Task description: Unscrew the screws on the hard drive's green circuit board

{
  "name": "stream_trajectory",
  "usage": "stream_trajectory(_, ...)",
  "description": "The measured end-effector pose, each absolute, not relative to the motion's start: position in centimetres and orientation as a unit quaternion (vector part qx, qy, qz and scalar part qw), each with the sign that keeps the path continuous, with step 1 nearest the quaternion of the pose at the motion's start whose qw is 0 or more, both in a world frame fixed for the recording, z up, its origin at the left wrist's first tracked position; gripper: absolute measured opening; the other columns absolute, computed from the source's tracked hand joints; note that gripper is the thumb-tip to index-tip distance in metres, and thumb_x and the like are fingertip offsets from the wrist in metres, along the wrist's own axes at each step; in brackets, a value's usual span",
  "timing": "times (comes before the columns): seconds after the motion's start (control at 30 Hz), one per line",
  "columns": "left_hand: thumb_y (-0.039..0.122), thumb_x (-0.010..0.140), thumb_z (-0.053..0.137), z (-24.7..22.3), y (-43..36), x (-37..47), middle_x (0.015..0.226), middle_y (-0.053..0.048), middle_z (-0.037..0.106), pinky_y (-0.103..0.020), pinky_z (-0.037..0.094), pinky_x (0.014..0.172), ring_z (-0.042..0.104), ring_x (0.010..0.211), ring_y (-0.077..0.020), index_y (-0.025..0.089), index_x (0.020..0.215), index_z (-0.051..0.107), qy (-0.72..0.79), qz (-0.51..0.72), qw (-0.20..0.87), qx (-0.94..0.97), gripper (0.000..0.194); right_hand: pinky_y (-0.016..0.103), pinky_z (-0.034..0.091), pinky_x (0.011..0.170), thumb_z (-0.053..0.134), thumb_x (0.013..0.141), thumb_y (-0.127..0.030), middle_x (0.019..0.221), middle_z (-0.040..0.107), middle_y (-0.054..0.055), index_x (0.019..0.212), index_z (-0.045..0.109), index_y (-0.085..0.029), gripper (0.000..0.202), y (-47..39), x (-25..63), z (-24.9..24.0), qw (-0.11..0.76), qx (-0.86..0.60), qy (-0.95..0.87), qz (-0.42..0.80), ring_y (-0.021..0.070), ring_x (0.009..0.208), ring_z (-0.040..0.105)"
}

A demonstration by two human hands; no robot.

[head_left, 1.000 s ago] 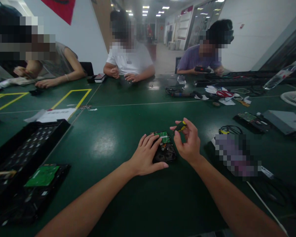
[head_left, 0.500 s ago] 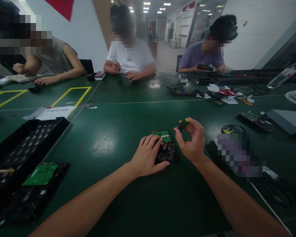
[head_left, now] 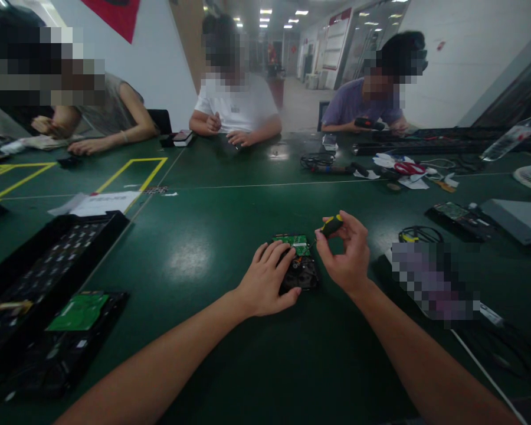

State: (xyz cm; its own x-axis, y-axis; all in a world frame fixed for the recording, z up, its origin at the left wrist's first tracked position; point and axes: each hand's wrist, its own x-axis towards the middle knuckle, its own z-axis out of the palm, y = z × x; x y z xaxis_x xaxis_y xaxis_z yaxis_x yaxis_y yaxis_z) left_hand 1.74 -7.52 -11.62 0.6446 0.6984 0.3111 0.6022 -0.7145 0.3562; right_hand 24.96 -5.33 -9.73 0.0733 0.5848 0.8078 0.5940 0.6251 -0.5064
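Note:
A black hard drive (head_left: pixel 306 275) with a green circuit board (head_left: pixel 297 243) lies flat on the dark green table. My left hand (head_left: pixel 268 280) holds it from the left side, fingertips over the board and thumb along the near edge; the palm hides its left part. In my right hand (head_left: pixel 348 254), a screwdriver (head_left: pixel 333 225) with a black and yellow handle is pinched between thumb and fingers. It is tilted, its thin shaft pointing down-left to the drive's right edge. Whether the tip sits in a screw is too small to tell.
At left lie a long black tray (head_left: pixel 48 277) and a larger drive with a green board (head_left: pixel 80 311). To the right are a pixelated package (head_left: pixel 429 283), cables (head_left: pixel 420 234), another circuit-board unit (head_left: pixel 454 218) and a grey box (head_left: pixel 517 219). Three people sit across the table.
The whole view has shifted slightly down and right. The screwdriver handle leans a little flatter in my right hand. My left hand stays on the hard drive.

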Motion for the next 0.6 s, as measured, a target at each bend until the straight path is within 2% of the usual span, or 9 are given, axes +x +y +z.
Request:
stream_trajectory(0.1, 0.063, 0.093, 0.062, -11.61, -7.49, 1.66, 0.164, -0.018, 0.045, -0.065, 0.018, 0.132, 0.034, 0.158, -0.0412, 0.022, 0.164, 0.039, 0.362, 0.212, 0.109, 0.901, 0.085, 0.044, 0.070, 0.078, 0.083, 0.089, -0.029, 0.131, 0.067, 0.011, 0.153, 0.048, -0.030, 0.072, -5.30, 25.10, -9.72, 0.591, -0.446, -0.670, -0.050, 0.0237, 0.092, 0.074)
stream_trajectory(0.2, 0.069, 0.094, 0.061, -11.65, -7.48, 1.69, 0.164, -0.019, 0.045, -0.065, 0.017, 0.132, 0.034, 0.157, -0.0412, 0.021, 0.164, 0.040, 0.365, 0.208, 0.104, 0.902, 0.087, 0.048, 0.069, 0.087, 0.078, 0.093, -0.028, 0.134, 0.066, 0.012, 0.154, 0.047, -0.032, 0.068, -5.43, 25.19, -9.55, 0.576, -0.430, -0.694, -0.036, 0.0254, 0.097, 0.074)
stream_trajectory(0.3, 0.073, 0.095, 0.058, -11.74, -7.49, 1.78, 0.163, -0.019, 0.045, -0.064, 0.019, 0.132, 0.035, 0.157, -0.0408, 0.020, 0.163, 0.042, 0.369, 0.206, 0.098, 0.901, 0.088, 0.051, 0.067, 0.097, 0.066, 0.099, -0.021, 0.141, 0.064, 0.013, 0.162, 0.036, -0.032, 0.071, -5.52, 25.10, -9.49, 0.560, -0.403, -0.723, 0.019, 0.0253, 0.103, 0.076)
stream_trajectory(0.37, 0.074, 0.096, 0.057, -11.80, -7.49, 1.82, 0.163, -0.019, 0.045, -0.064, 0.020, 0.131, 0.036, 0.156, -0.0407, 0.020, 0.163, 0.042, 0.371, 0.208, 0.097, 0.900, 0.087, 0.050, 0.068, 0.093, 0.067, 0.099, -0.021, 0.140, 0.064, 0.012, 0.163, 0.035, -0.033, 0.072, -5.48, 25.06, -9.57, 0.565, -0.408, -0.717, 0.012, 0.0246, 0.100, 0.076)
stream_trajectory(0.5, 0.074, 0.095, 0.058, -11.90, -7.45, 1.80, 0.163, -0.019, 0.045, -0.065, 0.023, 0.130, 0.035, 0.156, -0.0412, 0.022, 0.164, 0.040, 0.370, 0.212, 0.101, 0.899, 0.088, 0.047, 0.069, 0.079, 0.079, 0.092, -0.027, 0.130, 0.066, 0.010, 0.155, 0.045, -0.034, 0.072, -5.27, 25.21, -9.74, 0.571, -0.435, -0.694, -0.059, 0.0249, 0.091, 0.073)
stream_trajectory(0.6, 0.074, 0.096, 0.058, -11.95, -7.42, 1.77, 0.163, -0.019, 0.044, -0.065, 0.023, 0.130, 0.035, 0.156, -0.0414, 0.021, 0.164, 0.041, 0.368, 0.212, 0.100, 0.900, 0.088, 0.050, 0.069, 0.089, 0.073, 0.096, -0.025, 0.137, 0.065, 0.012, 0.158, 0.040, -0.033, 0.071, -5.20, 25.24, -9.76, 0.567, -0.418, -0.709, -0.027, 0.0257, 0.098, 0.075)
